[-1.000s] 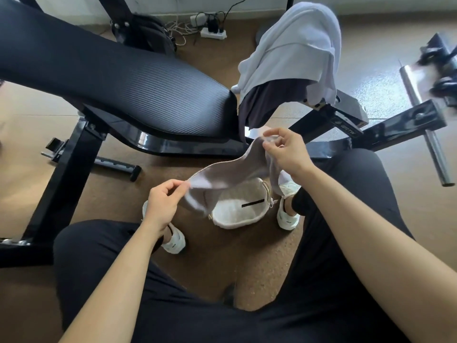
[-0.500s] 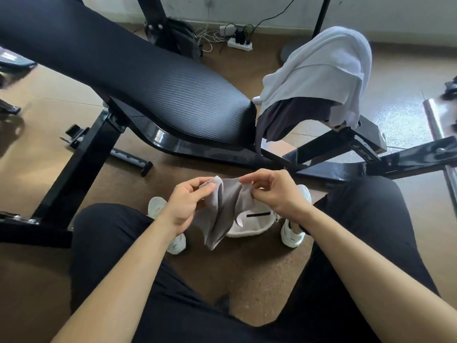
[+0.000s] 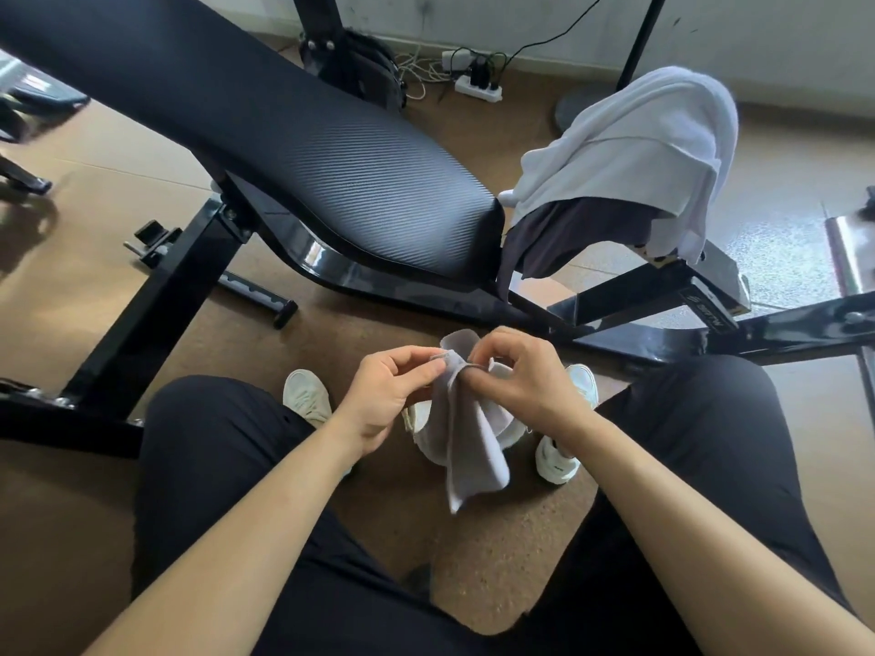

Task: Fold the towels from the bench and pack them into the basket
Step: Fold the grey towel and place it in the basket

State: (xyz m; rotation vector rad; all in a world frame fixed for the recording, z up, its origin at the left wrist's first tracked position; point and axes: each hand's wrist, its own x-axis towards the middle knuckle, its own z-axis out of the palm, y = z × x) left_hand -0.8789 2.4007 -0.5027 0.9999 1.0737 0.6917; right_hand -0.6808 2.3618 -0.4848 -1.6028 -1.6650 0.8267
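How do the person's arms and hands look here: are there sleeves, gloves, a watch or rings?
The left hand and right hand are bare, without gloves; no ring or watch shows. The left forearm and right forearm are bare to the picture's edge; no sleeve is in view.

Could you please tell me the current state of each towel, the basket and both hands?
left hand, pinching the grey towel.
right hand, pinching the grey towel.
grey towel, doubled over, hanging down.
white towel, unfolded, draped over the bench end.
dark towel, unfolded, under the white towel.
basket, on the floor, partly hidden.
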